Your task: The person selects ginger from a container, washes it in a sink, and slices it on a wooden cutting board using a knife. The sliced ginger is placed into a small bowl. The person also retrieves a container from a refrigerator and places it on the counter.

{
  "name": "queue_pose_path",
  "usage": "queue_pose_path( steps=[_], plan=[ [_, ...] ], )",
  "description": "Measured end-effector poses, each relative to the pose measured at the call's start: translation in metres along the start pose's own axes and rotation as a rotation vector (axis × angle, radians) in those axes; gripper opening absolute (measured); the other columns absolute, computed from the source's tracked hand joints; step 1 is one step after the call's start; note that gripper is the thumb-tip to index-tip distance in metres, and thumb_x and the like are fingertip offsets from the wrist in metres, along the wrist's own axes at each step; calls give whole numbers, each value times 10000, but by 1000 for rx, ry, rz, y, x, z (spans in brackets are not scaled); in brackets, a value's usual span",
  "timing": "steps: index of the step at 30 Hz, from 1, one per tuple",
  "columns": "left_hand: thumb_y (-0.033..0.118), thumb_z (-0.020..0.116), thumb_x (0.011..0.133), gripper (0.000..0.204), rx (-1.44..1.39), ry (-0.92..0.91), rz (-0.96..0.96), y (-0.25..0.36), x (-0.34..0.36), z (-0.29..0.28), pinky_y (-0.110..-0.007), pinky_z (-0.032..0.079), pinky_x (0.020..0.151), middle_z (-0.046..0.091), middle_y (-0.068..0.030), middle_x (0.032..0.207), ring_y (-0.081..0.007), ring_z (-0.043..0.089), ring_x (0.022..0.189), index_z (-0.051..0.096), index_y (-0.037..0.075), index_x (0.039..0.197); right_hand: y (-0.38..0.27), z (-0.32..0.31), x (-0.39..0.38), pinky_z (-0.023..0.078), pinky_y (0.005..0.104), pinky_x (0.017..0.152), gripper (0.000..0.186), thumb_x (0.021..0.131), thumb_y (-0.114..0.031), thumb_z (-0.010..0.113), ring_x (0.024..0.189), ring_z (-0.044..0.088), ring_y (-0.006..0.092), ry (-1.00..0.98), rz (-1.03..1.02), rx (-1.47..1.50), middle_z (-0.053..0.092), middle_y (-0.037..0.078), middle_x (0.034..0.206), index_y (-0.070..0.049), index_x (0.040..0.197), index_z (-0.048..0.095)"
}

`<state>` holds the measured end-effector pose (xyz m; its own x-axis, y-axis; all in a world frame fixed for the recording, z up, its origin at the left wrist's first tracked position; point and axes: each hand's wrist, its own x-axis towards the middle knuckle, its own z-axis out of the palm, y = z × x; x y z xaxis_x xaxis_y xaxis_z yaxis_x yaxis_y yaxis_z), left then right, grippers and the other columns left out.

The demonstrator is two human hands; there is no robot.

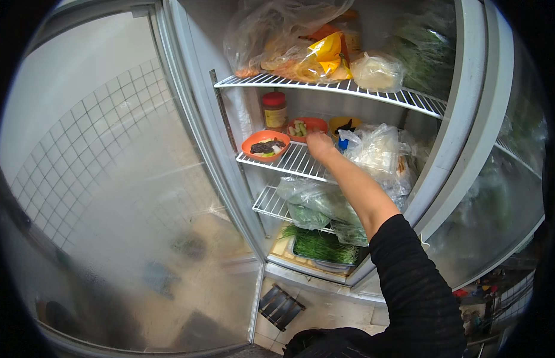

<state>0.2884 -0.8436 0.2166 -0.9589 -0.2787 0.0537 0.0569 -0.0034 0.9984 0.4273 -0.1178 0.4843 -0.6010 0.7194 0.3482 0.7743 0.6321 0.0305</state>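
Note:
My right hand (320, 145) reaches into an open glass-door fridge, at the front right edge of an orange-red bowl (314, 123) holding pale green cut pieces. The fingers are mostly hidden behind the back of the hand, so whether they grip the bowl's rim cannot be seen. Left of it on the same white wire shelf (301, 161) stands another orange bowl (246, 145) with dark strips and pale and green pieces. A yellow bowl (335, 124) with something dark in it sits just beyond my hand. My left hand is out of the picture.
A red-lidded jar (274, 111) stands behind the bowls. Clear plastic bags (376, 149) crowd the shelf's right side. Bagged food (313, 56) fills the upper shelf; bagged greens (316, 200) lie below. The fogged glass door (140, 209) swings out left. A black slatted stool (281, 306) stands on the floor.

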Motion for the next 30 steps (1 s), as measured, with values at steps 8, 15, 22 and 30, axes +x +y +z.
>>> queue_pose_path(
  steps=[8,15,22,30],
  plan=[
    [337,326,978,528,239,-28,-2,45,-26,31,-378,267,1077,437,-204,1357,-296,366,1287,351,-29,1358,7,-10,5,541,440,747,304,824,-71,527,918,654,340,-48,69,-77,633,178,1036,-51,1126,559],
    [277,358,945,469,252,-120,59,35,-20,30,-392,291,1046,462,-212,1304,-320,398,1231,397,-28,1299,9,-18,-17,529,478,673,179,841,-86,513,828,647,365,333,81,-36,597,174,990,-70,1017,546],
    [217,390,911,413,265,-234,147,27,-16,19,-405,314,1015,487,-221,1252,-343,429,1176,444,-28,1239,-42,-77,-120,475,475,639,125,841,-101,583,813,593,382,515,-242,227,538,149,967,-70,951,535],
    [148,426,872,354,353,-383,298,29,-29,4,-421,341,980,516,-230,1192,-370,465,1112,498,-27,1171,-87,-99,-338,491,399,628,116,833,-91,620,777,570,336,168,-396,534,521,132,890,-61,883,519]
  ],
)
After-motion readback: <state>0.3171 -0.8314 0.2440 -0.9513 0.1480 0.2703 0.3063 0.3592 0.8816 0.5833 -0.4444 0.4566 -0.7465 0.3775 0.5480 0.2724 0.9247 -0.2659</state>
